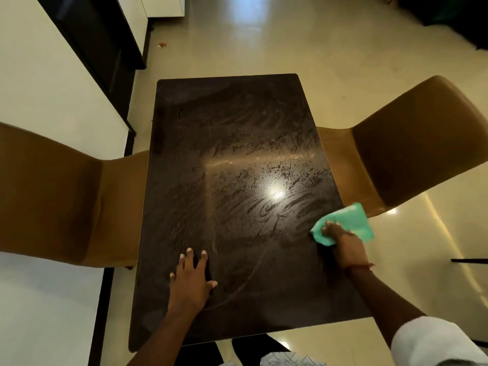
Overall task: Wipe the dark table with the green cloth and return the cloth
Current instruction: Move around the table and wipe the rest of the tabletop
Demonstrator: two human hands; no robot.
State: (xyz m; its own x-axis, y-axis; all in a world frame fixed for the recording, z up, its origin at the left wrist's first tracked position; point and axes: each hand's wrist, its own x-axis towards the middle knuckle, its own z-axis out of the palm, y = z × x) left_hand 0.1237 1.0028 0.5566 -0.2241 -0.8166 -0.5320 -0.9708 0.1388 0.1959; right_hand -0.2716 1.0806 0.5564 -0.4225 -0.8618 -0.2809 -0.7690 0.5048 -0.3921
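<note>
Right edge of the dark tabletop [232, 128] — green cloth [352, 220] under the right hand [343, 244].
The right hand presses the green cloth down with its fingers laid over the top, grip apart rather than clenched; the cloth's far side reaches past the tabletop edge. The left hand [190, 281] lies flat near the middle of the close end, fingers spread, holding nothing. Swirled streaks [280, 207] and a glare mark the surface. A tan chair [52, 196] stands at the left side — another opposite.
</note>
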